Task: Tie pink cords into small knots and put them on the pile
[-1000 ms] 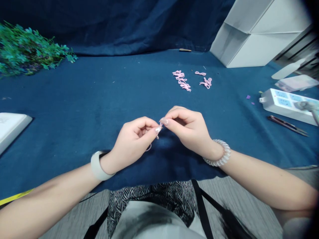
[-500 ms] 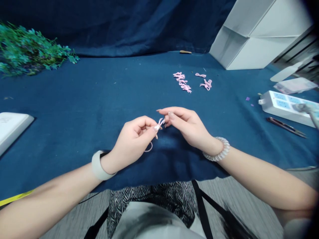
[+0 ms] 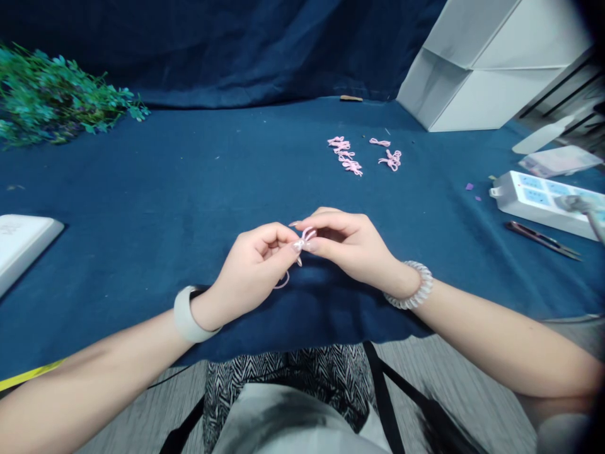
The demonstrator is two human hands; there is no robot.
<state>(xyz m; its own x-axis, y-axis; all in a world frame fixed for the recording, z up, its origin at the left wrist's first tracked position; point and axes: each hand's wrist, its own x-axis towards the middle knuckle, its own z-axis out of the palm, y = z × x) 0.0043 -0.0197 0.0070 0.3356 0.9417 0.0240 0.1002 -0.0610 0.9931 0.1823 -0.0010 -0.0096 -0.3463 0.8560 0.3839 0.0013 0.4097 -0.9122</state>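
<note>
A thin pink cord (image 3: 309,233) is looped between my two hands, above the near part of the blue cloth (image 3: 155,189). My left hand (image 3: 258,258) is closed, pinching the cord between thumb and fingertips. One loop of it hangs below the left fingers. My right hand (image 3: 350,243) meets the left fingertips, its thumb on the cord and its index finger curved over the upper loop. The crossing of the cord is partly hidden by the thumbs. Farther back lie a row of pink cord knots (image 3: 345,155), a small knot (image 3: 379,142) and a looser one (image 3: 391,160).
To the right are a white power strip (image 3: 543,205), dark thread snips (image 3: 542,240), a clear plastic box (image 3: 560,161) and a white box structure (image 3: 477,69). A green plant (image 3: 61,94) lies back left, and a white device (image 3: 26,246) sits at the left edge.
My right hand has come in closer to the left, and its thumb has moved down onto the cord. The upper loop now shows rounder. My left hand has barely moved.
</note>
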